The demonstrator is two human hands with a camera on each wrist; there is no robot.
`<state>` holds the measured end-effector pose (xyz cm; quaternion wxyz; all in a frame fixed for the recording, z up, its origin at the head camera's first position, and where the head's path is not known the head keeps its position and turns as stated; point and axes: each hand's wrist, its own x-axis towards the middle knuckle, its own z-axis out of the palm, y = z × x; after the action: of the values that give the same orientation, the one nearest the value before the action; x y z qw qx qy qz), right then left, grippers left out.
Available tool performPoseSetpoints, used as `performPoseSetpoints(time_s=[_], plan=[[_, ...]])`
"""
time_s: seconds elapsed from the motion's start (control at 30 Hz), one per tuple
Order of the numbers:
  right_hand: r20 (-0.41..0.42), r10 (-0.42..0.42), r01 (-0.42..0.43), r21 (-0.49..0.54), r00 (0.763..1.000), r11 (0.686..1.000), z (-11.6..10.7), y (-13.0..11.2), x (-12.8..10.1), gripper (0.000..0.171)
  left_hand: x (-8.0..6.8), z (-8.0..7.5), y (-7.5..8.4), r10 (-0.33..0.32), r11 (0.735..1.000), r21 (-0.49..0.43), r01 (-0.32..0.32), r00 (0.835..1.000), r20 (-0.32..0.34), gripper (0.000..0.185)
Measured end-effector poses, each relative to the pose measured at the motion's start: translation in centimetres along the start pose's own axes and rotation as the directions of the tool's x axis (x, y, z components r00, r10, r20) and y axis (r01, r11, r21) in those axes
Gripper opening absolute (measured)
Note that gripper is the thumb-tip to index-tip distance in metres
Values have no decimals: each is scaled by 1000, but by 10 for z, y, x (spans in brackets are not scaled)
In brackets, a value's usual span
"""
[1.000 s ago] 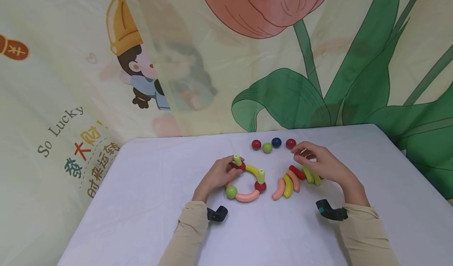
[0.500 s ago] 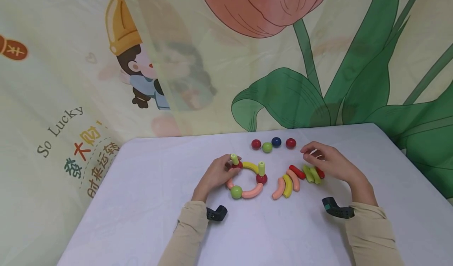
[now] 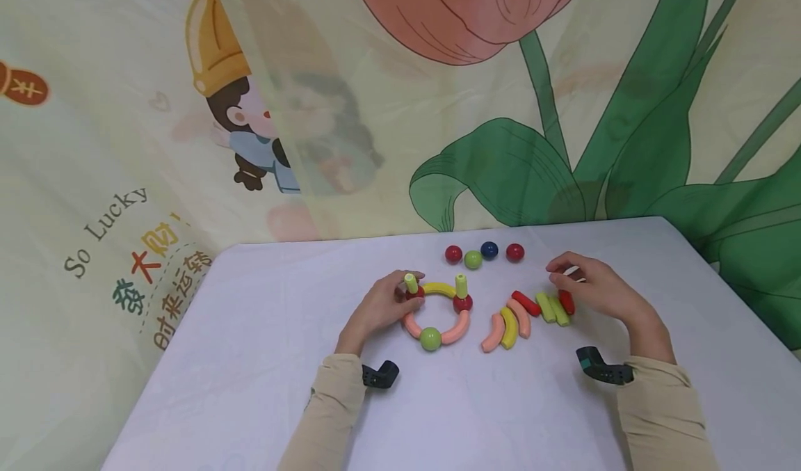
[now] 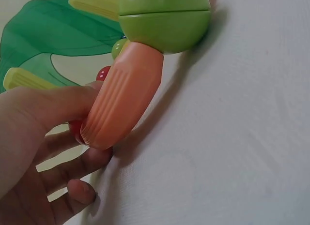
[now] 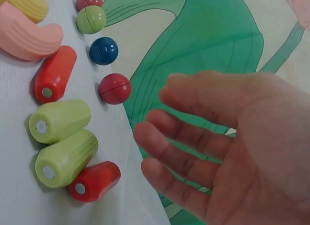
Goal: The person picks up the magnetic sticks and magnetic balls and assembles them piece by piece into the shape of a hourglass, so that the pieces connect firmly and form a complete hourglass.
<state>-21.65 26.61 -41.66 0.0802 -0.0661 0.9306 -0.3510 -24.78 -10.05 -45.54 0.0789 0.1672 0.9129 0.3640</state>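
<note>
Toy ring (image 3: 436,312) of curved sticks and balls, lying mid-table (image 3: 250,360).

The left hand (image 3: 382,307) pinches it at the far-left joint, fingers curled around a pink arc (image 4: 121,97). The right hand (image 3: 594,290) hovers relaxed, holding nothing, just beside loose short sticks (image 5: 63,138); four balls (image 3: 482,252) sit beyond.

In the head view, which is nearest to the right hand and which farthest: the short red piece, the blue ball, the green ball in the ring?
From the right hand:
1. Short red piece, beside the fingers.
2. Blue ball, at the far edge, to the hand's left.
3. Green ball in the ring, near the left hand.
</note>
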Motion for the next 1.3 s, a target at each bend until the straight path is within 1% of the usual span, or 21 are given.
performPoseSetpoints(time_s=[0.1, 0.2, 0.3, 0.43, 0.53, 0.7, 0.8, 1.03, 1.17, 1.3], plan=[[3, 15, -15, -14, 1000, 1000, -1, 3, 0, 35, 1, 1, -1, 12, 1000, -6, -12, 1000, 4, 34], [8, 24, -23, -24, 1000, 999, -2, 6, 0, 35, 1, 0, -1, 0, 1000, -3, 0, 1000, -4, 27], [9, 37, -37, -32, 999, 999, -2, 9, 0, 34, 0, -1, 0, -13, 1000, 2, 13, 1000, -7, 24], [21, 73, -72, -34, 997, 997, -2, 12, 0, 35, -1, -4, 1, -40, 999, 14, 39, 999, 13, 22], [43, 107, -106, -32, 993, 994, -2, 15, 1, 37, -2, -7, 1, -40, 999, 16, 40, 999, 36, 27], [75, 135, -133, -31, 988, 991, -1, 18, 2, 41, -3, -9, -2, 33, 999, -1, -33, 998, 54, 32], [87, 141, -139, -34, 986, 990, 0, 19, 2, 42, -3, -10, -4, 50, 999, -18, -49, 997, 62, 29], [113, 157, -154, -34, 981, 987, 3, 23, 2, 43, -4, -11, -4, 37, 997, -76, -29, 994, 103, 30], [126, 155, -151, -35, 980, 988, 4, 25, 2, 41, -5, -12, -3, 21, 996, -83, -9, 989, 146, 36], [139, 147, -143, -40, 979, 989, 4, 25, 2, 39, -7, -14, -3, 9, 996, -94, 11, 979, 204, 44]])
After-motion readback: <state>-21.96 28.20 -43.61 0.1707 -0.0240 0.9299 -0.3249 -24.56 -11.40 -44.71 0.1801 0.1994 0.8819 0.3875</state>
